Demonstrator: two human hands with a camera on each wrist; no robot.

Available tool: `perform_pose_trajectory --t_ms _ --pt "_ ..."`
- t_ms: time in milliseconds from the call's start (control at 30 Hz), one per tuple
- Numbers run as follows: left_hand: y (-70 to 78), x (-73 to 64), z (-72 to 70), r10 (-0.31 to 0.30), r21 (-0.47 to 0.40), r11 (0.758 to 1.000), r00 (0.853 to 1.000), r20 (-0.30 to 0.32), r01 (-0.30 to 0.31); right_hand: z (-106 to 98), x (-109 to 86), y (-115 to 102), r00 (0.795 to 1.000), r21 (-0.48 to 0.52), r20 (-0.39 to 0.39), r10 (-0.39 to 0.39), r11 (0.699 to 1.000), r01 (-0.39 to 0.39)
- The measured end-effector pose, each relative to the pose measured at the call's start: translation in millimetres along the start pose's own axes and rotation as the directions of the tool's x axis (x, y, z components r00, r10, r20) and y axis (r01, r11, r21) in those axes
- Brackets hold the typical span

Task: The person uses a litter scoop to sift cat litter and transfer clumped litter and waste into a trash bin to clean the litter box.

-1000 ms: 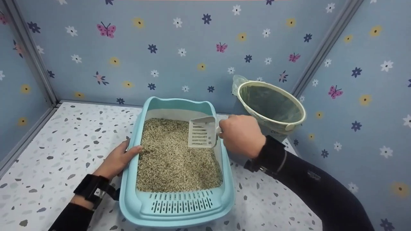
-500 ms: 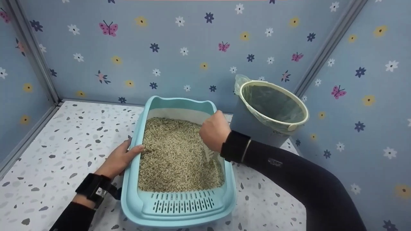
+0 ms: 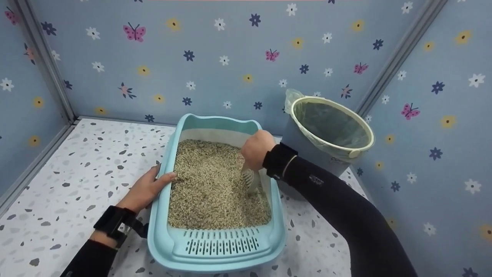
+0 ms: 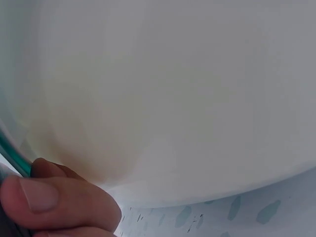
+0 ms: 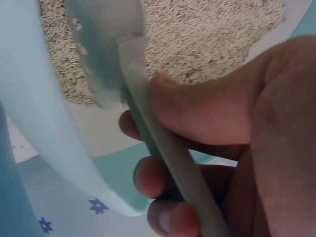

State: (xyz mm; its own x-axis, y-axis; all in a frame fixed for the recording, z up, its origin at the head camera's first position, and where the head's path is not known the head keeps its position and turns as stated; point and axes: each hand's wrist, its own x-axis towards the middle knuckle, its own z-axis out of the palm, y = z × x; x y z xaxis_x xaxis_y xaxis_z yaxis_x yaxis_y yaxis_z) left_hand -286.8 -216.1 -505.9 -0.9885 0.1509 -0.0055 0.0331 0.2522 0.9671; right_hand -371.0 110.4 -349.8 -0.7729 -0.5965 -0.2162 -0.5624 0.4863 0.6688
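A light-blue litter box [image 3: 215,264] full of pale, grainy litter [image 3: 207,184] stands in the middle of the head view. At its left side my left hand [image 3: 148,188] grips the rim, thumb on top and the other fingers outside, below the edge. My right hand [image 3: 256,149] is above the box's right side, curled round the handle of a whitish slotted litter scoop [image 3: 250,180]. The scoop's blade points down, its tip in the litter near the right wall. In the right wrist view, thumb and fingers wrap the scoop handle [image 5: 168,148].
A grey-blue bin [image 3: 303,142] with a pale rim and a clear liner bag stands behind and right of the box, close to my right forearm. Patterned wall panels [image 3: 215,46] enclose the speckled tabletop [image 3: 96,161] at the back and both sides.
My right hand has moved left and turned, bringing the scoop from flat above the litter to tip down in it at the right side. The left hand keeps its hold on the rim.
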Motion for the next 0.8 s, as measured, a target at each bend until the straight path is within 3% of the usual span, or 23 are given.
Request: perform_pose_trajectory --t_ms 233,800 --pt "-0.4 -0.4 -2.4 0.031 -0.023 0.999 0.999 0.008 -0.031 12.1 14.8 9.4 0.999 0.165 0.041 0.011 0.986 -0.018" --pt "1.1 -0.1 1.5 0.015 0.005 1.000 1.000 -0.001 -0.015 22.5 39.4 5.1 0.998 0.365 0.060 -0.014 0.931 -0.009"
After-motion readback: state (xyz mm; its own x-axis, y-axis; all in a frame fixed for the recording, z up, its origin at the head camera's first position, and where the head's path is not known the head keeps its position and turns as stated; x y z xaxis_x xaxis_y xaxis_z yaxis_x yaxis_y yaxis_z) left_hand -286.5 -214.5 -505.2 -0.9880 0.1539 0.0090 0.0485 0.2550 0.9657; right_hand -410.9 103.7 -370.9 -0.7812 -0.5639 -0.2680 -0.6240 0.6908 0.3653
